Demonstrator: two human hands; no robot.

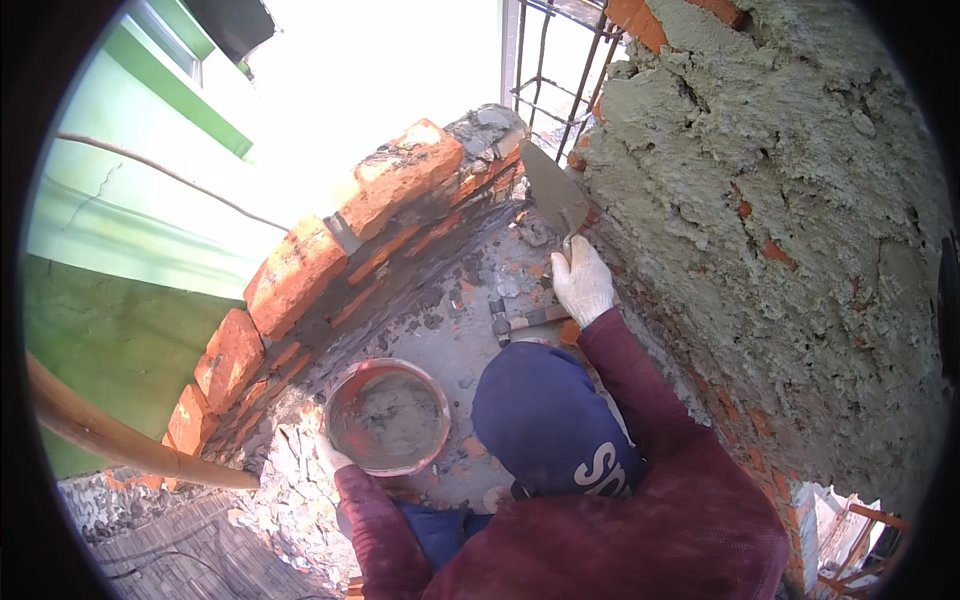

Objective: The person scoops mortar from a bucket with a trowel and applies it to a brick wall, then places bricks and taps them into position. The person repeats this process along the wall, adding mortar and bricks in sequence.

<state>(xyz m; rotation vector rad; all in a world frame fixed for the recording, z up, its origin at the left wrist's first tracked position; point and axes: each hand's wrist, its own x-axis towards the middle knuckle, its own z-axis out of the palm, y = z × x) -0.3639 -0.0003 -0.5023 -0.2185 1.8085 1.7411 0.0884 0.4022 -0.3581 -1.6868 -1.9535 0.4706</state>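
Note:
Neither of my own hands shows in the head view. Just below me a co-worker in a dark blue cap (545, 415) and maroon top (640, 530) bends forward. The co-worker's gloved right hand (585, 280) grips a pointed trowel (553, 187) by its handle. Its blade is raised beside the end of a low brick wall (400, 180). At the near left side of a round bucket (443, 395) is the co-worker's left hand (328, 452). Grey mortar (385, 410) fills part of the bucket. A hammer (500, 322) lies on the rubble-strewn floor, near the right forearm.
A wall of rough mortar (760, 190) rises close on the right. Steel rebar (565, 75) stands at the far end. A wooden pole (130, 430) slants in from the left, before a green and white wall (120, 350). Broken rubble (290, 500) lies near the bucket.

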